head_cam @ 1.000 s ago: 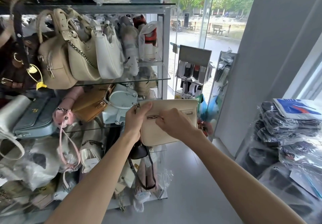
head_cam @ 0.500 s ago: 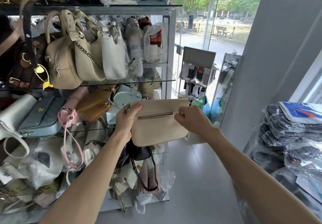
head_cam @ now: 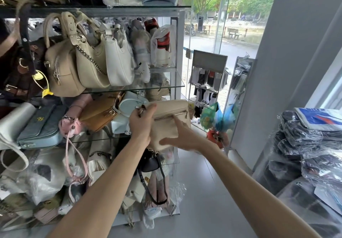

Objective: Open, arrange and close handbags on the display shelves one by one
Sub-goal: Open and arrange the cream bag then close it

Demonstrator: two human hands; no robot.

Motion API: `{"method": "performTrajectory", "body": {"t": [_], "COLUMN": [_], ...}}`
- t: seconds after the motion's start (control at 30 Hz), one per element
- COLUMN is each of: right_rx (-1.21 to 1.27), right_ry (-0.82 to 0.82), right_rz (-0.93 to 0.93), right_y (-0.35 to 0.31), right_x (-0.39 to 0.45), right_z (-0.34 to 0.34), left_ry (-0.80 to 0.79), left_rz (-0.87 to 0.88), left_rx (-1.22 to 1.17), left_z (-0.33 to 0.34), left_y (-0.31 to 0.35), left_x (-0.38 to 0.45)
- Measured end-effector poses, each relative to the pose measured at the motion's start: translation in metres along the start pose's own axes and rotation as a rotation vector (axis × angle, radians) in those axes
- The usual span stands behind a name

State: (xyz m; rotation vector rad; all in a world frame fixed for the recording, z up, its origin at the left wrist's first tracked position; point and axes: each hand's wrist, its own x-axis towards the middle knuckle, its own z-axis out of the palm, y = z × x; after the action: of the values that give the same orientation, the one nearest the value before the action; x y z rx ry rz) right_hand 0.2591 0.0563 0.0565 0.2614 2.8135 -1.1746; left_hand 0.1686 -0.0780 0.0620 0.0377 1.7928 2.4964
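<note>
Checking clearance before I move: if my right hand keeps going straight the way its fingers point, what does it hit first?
The right hand lies flat against the beige handbag, fingers pointing up-left along its front. Going on, it would probably reach the zipper line first, though depth is unclear.

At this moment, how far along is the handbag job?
Done: the beige handbag looks zipped shut. In hand: left hand grips its end, right hand lies flat against its front. Left: set it on the glass shelf; other bags' progress is unclear.
</note>
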Motion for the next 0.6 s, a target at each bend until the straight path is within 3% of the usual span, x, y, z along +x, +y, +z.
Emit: {"method": "performTrajectory", "body": {"t": [0.1, 0.27, 0.4, 0.53, 0.6], "right_rx": [-0.012, -0.140, -0.239, 0.036, 0.301], "right_ry": [0.007, 0.487, 0.639, 0.714, 0.707], "right_rz": [-0.031, -0.125, -0.165, -0.153, -0.083], "right_y": [-0.017, -0.026, -0.029, -0.020, -0.010], "right_x": [0.010, 0.014, 0.008, 0.008, 0.011], "right_z": [0.020, 0.037, 0.037, 0.026, 0.015], "left_ry": [0.005, 0.040, 0.008, -0.126, -0.324], "left_rz": [0.022, 0.111, 0.221, 0.229, 0.307], "left_rx": [0.066, 0.113, 0.215, 0.351, 0.429], "left_z": [0.015, 0.035, 0.044, 0.047, 0.042], "left_y": [0.002, 0.005, 0.009, 0.012, 0.015], "left_x": [-0.007, -0.020, -0.030, -0.029, -0.024]}}
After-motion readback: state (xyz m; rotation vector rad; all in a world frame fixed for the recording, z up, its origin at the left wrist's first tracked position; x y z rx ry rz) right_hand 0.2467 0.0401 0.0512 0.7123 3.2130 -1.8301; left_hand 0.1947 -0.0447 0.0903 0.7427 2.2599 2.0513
